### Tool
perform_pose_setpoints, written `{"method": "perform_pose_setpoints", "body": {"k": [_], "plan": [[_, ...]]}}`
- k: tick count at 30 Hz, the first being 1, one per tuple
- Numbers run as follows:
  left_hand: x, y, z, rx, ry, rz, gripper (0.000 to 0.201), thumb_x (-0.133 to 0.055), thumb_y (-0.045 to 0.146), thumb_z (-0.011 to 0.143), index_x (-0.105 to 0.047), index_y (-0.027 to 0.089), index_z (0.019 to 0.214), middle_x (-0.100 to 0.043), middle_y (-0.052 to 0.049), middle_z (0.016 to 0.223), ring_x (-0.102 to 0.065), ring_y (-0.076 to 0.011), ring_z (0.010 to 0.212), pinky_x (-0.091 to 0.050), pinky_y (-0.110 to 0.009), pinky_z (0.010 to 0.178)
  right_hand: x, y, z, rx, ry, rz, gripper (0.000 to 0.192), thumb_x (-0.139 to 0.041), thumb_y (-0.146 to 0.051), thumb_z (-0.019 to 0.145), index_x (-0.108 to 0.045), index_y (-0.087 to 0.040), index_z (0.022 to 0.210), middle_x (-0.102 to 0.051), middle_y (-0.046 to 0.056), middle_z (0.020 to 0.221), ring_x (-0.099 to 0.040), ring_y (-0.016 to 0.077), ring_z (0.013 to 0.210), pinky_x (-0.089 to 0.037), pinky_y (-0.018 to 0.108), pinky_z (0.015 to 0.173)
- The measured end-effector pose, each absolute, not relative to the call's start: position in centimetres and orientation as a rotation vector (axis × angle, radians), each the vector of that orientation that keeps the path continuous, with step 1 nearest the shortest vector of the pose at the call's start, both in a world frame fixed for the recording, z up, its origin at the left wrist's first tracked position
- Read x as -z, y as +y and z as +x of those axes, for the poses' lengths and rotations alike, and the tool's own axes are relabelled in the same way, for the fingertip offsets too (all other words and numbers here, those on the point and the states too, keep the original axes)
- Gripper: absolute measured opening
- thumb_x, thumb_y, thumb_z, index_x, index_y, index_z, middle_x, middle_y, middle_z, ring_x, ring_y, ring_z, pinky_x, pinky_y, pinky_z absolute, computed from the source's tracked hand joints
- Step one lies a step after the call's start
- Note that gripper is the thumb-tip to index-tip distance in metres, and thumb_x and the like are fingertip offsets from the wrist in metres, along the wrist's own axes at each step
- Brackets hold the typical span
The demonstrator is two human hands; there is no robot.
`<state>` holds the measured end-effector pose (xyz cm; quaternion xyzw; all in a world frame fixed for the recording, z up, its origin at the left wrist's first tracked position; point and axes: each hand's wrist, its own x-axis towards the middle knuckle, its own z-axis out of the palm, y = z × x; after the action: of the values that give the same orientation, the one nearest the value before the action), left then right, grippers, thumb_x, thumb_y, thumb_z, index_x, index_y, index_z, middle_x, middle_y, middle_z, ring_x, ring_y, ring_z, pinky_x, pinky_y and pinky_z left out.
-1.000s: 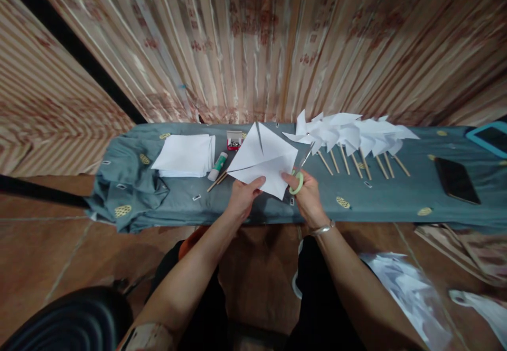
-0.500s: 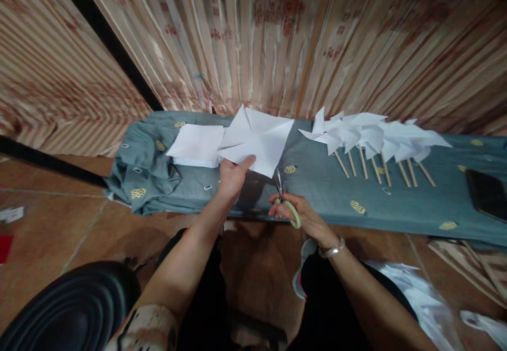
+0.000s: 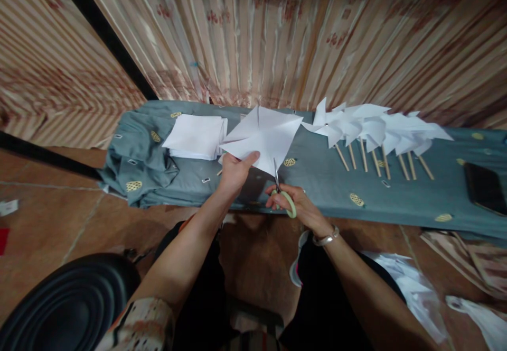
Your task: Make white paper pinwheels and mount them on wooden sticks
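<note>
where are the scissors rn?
Head view, centre: the scissors are in the right hand, blades pointing up at the lower corner of the cut paper sheet that the left hand holds.

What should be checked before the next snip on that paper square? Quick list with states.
1. Left hand grips the paper square at its near edge: ok.
2. Right hand holds the scissors by the green handles: ok.
3. Blades point up at the square's lower corner: ok; whether they touch the paper: cannot tell.
4. Left fingers sit to the side of the blade line: ok.
5. Paper stack lies apart from the scissors: ok.
6. Row of pinwheels lies well right of the blades: ok.
</note>
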<state>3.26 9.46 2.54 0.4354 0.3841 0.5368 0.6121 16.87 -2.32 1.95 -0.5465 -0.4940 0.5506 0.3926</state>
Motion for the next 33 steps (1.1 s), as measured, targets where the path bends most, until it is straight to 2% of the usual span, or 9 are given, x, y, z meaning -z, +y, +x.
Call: {"method": "perform_pose_setpoints", "body": {"k": [4, 11, 21, 33], "plan": [[-2.51, 9.3, 3.29, -1.228, 0.895, 1.003, 0.035, -0.079, 0.026, 0.056, -0.07, 0.013, 0.087, -0.074, -0.005, 0.083, -0.066, -0.0182, 0.074, -0.052, -0.03, 0.074, -2.07, -2.37, 16.82, -1.406, -1.23, -1.381, 0.049, -0.065, -0.063, 0.076, -0.066, -0.017, 0.095, -0.07, 0.004, 0.075, -0.06, 0.014, 0.065, -0.048, 0.026, 0.062], [-2.44, 9.29, 3.29, -1.245, 0.896, 1.01, 0.047, -0.079, 0.025, 0.057, -0.07, 0.013, 0.101, -0.074, -0.007, 0.087, -0.067, -0.0199, 0.078, -0.052, -0.032, 0.078, -2.13, -2.38, 16.74, -1.378, -1.24, -1.383, 0.051, -0.064, -0.065, 0.077, -0.065, -0.017, 0.097, -0.071, 0.005, 0.077, -0.062, 0.0151, 0.067, -0.049, 0.027, 0.063], [-2.6, 9.22, 3.2, -1.236, 0.898, 1.041, 0.028, -0.078, 0.026, 0.058, -0.071, 0.013, 0.081, -0.074, -0.006, 0.083, -0.065, -0.018, 0.074, -0.051, -0.031, 0.077, -1.96, -2.33, 16.62, -1.39, -1.193, -1.401, 0.047, -0.069, -0.061, 0.074, -0.065, -0.017, 0.092, -0.069, 0.003, 0.073, -0.061, 0.0143, 0.065, -0.05, 0.026, 0.062], [-2.78, 9.36, 2.94, -1.25, 0.917, 1.02, 0.041, -0.08, 0.026, 0.057, -0.071, 0.015, 0.095, -0.074, -0.005, 0.083, -0.066, -0.0198, 0.079, -0.051, -0.034, 0.081, -2.11, -2.23, 16.31, -1.389, -1.167, -1.392, 0.045, -0.072, -0.061, 0.071, -0.064, -0.02, 0.086, -0.064, -0.001, 0.066, -0.059, 0.0127, 0.059, -0.048, 0.025, 0.057]]}}
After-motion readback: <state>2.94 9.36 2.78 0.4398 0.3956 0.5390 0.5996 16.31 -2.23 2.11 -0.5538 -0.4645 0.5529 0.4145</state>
